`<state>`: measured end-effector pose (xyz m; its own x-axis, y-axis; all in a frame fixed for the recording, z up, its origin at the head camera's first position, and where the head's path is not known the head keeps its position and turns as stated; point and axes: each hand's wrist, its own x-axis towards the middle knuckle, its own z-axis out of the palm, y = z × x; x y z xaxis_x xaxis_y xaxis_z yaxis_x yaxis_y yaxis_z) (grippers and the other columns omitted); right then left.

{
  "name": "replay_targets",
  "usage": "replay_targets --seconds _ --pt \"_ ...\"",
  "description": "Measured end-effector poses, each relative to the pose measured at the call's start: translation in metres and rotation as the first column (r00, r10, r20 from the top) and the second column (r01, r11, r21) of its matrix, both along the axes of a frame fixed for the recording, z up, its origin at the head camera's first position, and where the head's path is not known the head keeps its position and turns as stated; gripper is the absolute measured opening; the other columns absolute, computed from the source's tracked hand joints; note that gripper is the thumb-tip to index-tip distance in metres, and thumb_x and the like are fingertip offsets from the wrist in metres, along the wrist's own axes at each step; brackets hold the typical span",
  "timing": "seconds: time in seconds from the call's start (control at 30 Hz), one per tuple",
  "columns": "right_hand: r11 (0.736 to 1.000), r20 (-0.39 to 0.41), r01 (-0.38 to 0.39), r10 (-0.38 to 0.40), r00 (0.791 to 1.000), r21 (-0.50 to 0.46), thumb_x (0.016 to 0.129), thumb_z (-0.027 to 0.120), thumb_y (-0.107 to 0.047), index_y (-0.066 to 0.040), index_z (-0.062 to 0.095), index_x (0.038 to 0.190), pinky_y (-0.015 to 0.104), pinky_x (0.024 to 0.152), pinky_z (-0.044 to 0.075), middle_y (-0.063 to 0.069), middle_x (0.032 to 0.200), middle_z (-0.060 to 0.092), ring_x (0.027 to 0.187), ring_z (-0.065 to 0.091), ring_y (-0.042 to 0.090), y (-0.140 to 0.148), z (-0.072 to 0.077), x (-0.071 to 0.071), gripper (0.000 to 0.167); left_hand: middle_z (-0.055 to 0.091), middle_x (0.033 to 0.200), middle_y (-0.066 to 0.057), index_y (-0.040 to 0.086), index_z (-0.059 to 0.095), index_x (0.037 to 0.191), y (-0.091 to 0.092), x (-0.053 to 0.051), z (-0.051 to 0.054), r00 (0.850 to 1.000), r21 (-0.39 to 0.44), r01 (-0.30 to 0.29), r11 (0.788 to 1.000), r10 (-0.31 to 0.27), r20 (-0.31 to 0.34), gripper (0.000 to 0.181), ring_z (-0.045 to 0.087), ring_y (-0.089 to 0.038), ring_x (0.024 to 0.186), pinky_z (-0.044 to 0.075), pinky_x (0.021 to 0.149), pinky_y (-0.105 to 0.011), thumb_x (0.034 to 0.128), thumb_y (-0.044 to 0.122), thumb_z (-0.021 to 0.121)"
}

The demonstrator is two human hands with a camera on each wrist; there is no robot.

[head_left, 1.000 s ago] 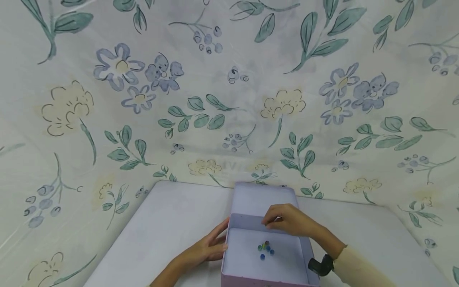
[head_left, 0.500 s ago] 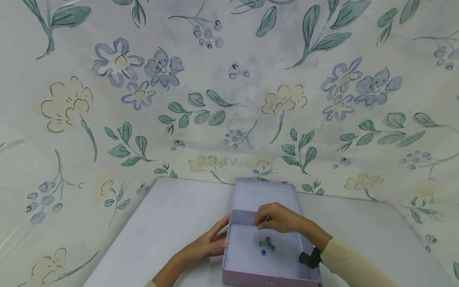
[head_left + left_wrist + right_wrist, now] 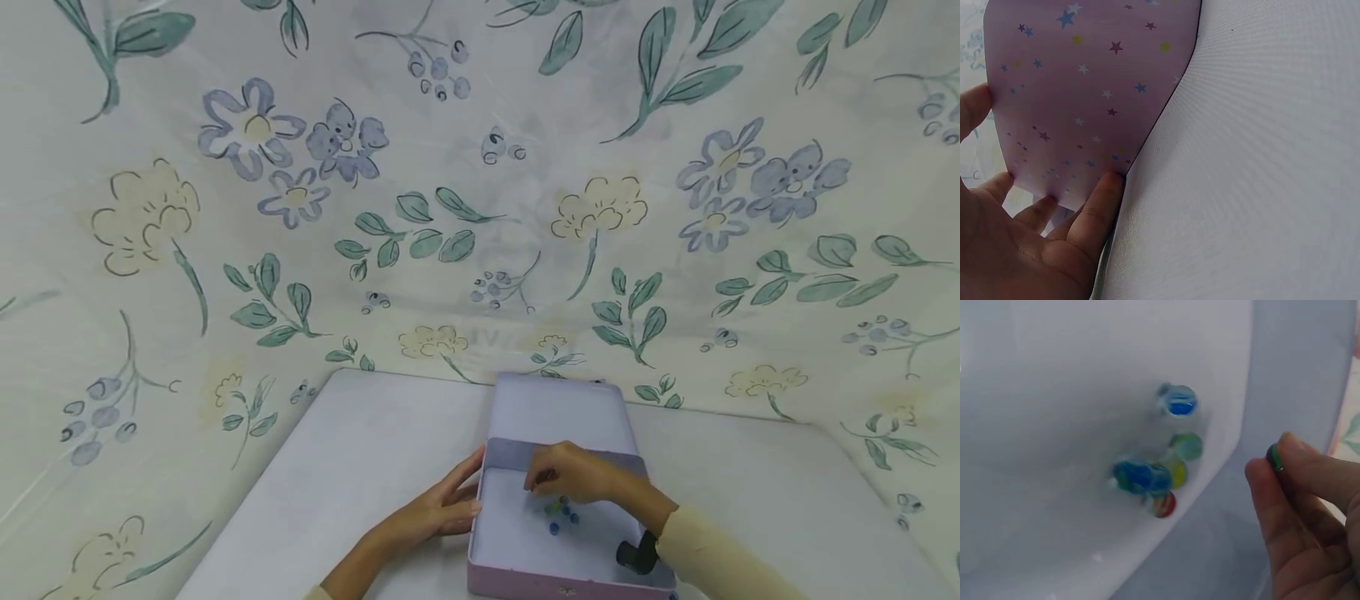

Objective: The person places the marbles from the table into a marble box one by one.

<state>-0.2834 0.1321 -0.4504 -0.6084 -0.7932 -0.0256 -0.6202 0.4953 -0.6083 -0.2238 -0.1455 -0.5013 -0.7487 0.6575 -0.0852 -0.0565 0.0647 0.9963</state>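
A purple tin box (image 3: 551, 577) stands on the table, its inside pale lilac. My right hand (image 3: 566, 473) is inside it, above the loose marbles. Between thumb and fingertips it pinches a dark green marble (image 3: 1274, 457). Several marbles lie in a cluster on the box floor, among them a blue one (image 3: 1180, 400), a green one (image 3: 1187, 447), a yellow one (image 3: 1178, 474) and a red one (image 3: 1164, 504). With fingers spread, my left hand (image 3: 431, 515) touches the box's outer left side, a star-printed purple wall (image 3: 1094, 81) in the left wrist view.
The box's raised lid (image 3: 558, 408) leans back at the far side. Around the box lies a white tabletop (image 3: 360, 450). Behind the table hangs a floral sheet (image 3: 450, 167). A black wrist camera (image 3: 637, 554) on my right wrist overhangs the box's right edge.
My right hand has moved left and down, from the back of the box towards the marbles. My left hand stays against the box side. The head view has shifted slightly.
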Motion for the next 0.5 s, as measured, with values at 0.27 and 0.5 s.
replay_targets --seconds 0.27,0.5 --pt "0.999 -0.103 0.018 -0.014 0.995 0.039 0.087 0.074 -0.002 -0.006 0.078 0.093 0.015 0.071 0.054 -0.001 0.090 0.073 0.076 0.058 -0.004 -0.002 -0.010 0.000 0.008 -0.008 0.170 -0.007 0.035 0.002 0.161 0.000 0.001 -0.002 1.000 0.007 -0.005 1.000 0.005 0.007 0.073 0.006 -0.049 0.152 0.041 0.111 -0.059 0.1055 0.026 0.048" --pt "0.997 -0.117 0.024 -0.015 0.993 0.077 0.086 0.074 -0.003 -0.008 0.077 0.092 0.014 0.072 0.054 -0.002 0.090 0.073 0.077 0.058 -0.005 -0.003 -0.014 -0.001 0.008 -0.009 0.170 -0.008 0.034 0.002 0.161 -0.002 0.000 -0.002 1.000 0.016 0.001 1.000 -0.001 0.005 0.072 0.006 -0.049 0.153 0.041 0.111 -0.059 0.1058 0.025 0.047"
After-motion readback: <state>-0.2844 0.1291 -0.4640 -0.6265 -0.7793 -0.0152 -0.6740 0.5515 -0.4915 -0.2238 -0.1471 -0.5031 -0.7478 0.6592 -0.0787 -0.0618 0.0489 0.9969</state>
